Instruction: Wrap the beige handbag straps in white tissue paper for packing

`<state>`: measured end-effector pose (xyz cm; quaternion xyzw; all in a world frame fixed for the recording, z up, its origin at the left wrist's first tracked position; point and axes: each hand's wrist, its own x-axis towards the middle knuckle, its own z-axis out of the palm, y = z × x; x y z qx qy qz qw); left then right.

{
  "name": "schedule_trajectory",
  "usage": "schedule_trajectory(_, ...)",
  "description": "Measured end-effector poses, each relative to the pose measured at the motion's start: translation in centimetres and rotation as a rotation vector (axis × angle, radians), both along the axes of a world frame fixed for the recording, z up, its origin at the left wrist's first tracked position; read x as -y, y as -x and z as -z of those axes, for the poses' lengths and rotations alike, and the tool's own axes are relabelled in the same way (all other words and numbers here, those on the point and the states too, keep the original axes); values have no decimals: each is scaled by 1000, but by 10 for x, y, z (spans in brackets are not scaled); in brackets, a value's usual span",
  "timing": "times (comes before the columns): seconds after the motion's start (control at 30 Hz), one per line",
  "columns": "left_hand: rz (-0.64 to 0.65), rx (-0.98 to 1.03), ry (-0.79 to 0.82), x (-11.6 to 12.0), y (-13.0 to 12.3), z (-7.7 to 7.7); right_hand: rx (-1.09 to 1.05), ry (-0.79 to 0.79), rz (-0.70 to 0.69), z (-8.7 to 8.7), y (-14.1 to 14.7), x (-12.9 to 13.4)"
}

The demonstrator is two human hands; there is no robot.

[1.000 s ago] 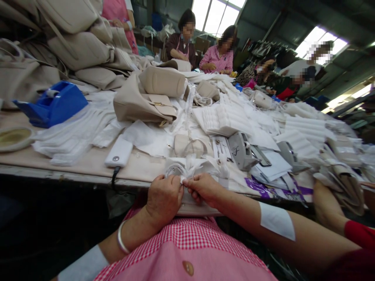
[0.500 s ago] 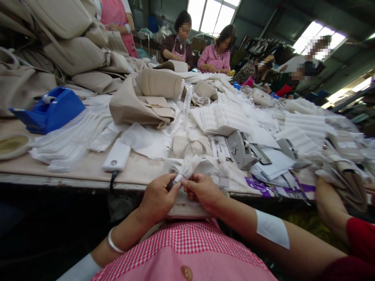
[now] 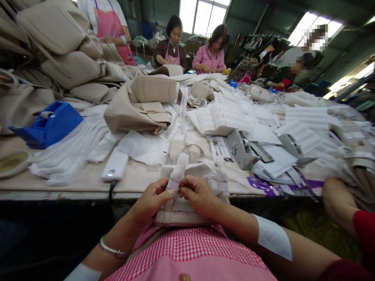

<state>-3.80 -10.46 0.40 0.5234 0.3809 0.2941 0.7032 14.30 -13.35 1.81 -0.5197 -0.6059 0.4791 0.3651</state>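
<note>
A beige handbag point(image 3: 184, 219) rests against my apron at the table edge, with white wrapping over its upper part. One strap point(image 3: 179, 168), wrapped in thin white padding, stands up from it. My left hand point(image 3: 154, 199) pinches the lower part of this wrapped strap between thumb and fingers. On the strap's other side, my right hand point(image 3: 199, 195) has its fingertips curled together against the wrapping; whether they grip a small piece of it is hidden. Behind the hands, a small beige flap or pouch point(image 3: 177, 150) with a ring-like strap lies on the table.
A blue tape dispenser point(image 3: 48, 123), a white power bank point(image 3: 115, 166) with a cable, and a grey tape dispenser point(image 3: 238, 148) stand around. Beige bags point(image 3: 137, 109) and stacked white foam sheets point(image 3: 215, 119) cover the table. A co-worker's arm point(image 3: 340, 199) is at right.
The wrapped strap now stands more upright, and my left hand has shifted slightly left and down along it. My right hand stays beside it, fingers more curled. The view has tilted a little.
</note>
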Motion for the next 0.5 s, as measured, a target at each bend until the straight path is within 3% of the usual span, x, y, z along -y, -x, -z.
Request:
schedule_trajectory(0.1, -104, -297, -114, 2, -10, -1, 323, -341, 15, -19, -15, 6)
schedule_trajectory(0.17, -158, -511, -232, 3, -15, 0, 482, -567, 160, -28, -34, 8)
schedule_trajectory(0.23, -203, -646, -364, 5, -18, 3, 584, -641, 357, -30, -57, 8)
schedule_trajectory(0.33, -266, -741, -566, 5, -18, 7, 592, -362, 543, -22, -84, 5)
schedule_trajectory(0.43, -311, -802, -787, 4, -17, 4, 434, 32, 539, -14, -94, 2)
schedule_trajectory(0.5, -289, -790, -849, 2, -18, -2, 202, 176, 489, -11, -94, 0)
